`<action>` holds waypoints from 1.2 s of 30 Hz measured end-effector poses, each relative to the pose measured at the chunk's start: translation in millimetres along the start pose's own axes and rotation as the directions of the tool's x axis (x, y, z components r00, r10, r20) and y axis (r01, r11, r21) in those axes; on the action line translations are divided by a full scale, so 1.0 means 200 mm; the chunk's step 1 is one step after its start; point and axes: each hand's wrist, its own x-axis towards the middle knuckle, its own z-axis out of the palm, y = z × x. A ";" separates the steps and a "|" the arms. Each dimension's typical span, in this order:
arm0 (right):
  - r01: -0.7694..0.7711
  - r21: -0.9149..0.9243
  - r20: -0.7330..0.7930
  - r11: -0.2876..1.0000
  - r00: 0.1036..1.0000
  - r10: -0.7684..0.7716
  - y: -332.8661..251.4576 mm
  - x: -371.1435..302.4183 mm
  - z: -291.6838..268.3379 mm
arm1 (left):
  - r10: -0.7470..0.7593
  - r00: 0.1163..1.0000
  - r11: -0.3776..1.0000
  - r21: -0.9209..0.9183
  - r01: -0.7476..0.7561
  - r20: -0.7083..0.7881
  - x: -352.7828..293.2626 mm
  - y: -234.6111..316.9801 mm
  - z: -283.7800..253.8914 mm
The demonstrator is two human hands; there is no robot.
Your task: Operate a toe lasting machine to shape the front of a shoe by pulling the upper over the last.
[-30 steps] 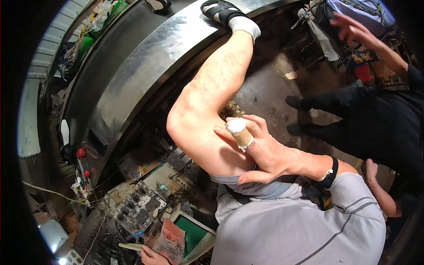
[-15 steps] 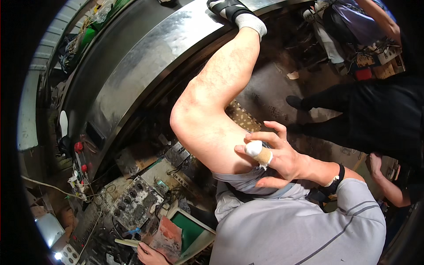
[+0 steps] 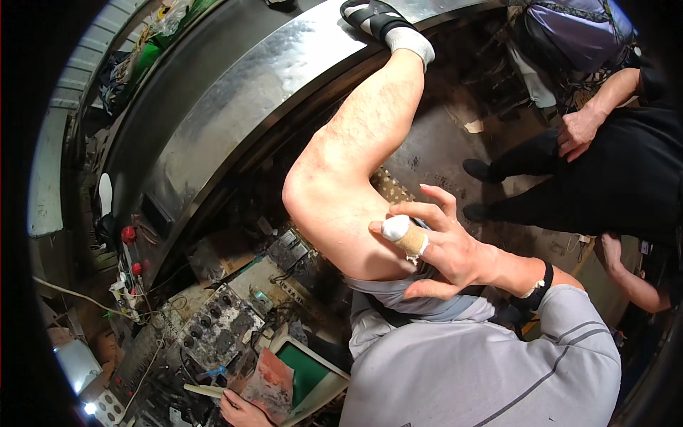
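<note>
My right hand hovers over or rests on my bare left thigh, fingers spread and holding nothing. One finger carries a white and tan bandage. At the lower edge, my left hand shows only in part, its fingers closed at the end of a pale, flat stick. Beside that hand is a worn reddish-grey sheet, lying against a pale-rimmed green-faced panel. My sandalled foot is propped on a shiny metal surface.
A long curved metal ledge runs across the upper left. A dirty control box with knobs sits among cables at lower left. Two red knobs stand near the ledge. At right, a person in black stands close by.
My right hand has shifted slightly left, and the knee a little right. The person in black has brought a hand down by the thigh. My left hand stays nearly still.
</note>
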 end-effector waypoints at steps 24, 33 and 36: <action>0.039 0.048 -0.018 0.998 0.999 -0.038 0.00 -0.10 -0.05 | -0.053 0.999 0.999 -0.006 0.053 0.001 0.01 0.07 -0.04; 0.051 0.051 -0.027 0.997 0.998 -0.050 -0.09 -0.20 -0.09 | -0.049 0.998 0.999 -0.005 0.049 0.024 0.01 0.07 -0.09; 0.052 0.086 -0.097 0.995 0.994 -0.043 -0.08 -0.24 -0.06 | -0.039 0.999 0.999 -0.019 0.039 0.013 0.01 0.07 -0.10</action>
